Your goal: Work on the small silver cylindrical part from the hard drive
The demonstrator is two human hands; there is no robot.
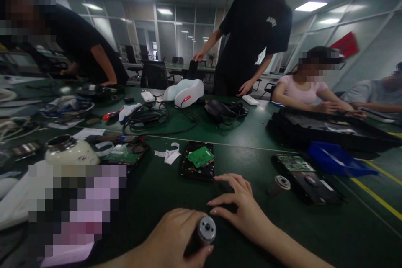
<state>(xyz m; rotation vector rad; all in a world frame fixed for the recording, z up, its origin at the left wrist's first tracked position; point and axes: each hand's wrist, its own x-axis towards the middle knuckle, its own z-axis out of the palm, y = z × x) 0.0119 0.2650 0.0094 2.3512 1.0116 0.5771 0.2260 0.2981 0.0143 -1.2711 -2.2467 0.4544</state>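
My left hand [171, 234] is wrapped round a small cylindrical motor [207, 229] with a dark body, its silver end cap facing up. Just to the right, my right hand [241, 201] is open, thumb and fingers apart with nothing between them. Its index fingertip is close to the lower right corner of a black hard drive [185, 171]; whether they touch, I cannot tell. A loose green circuit board [200, 157] lies on that drive. Another silver-ended cylinder [279, 185] stands on the green table farther right, beside a second drive with an exposed board [309, 180].
A blue tray [337, 159] and a large black tray [282, 130] are at right. Torn white paper [169, 155], a cream rounded housing [72, 150] and coiled black cables [147, 117] lie left and ahead. Several people are around the table.
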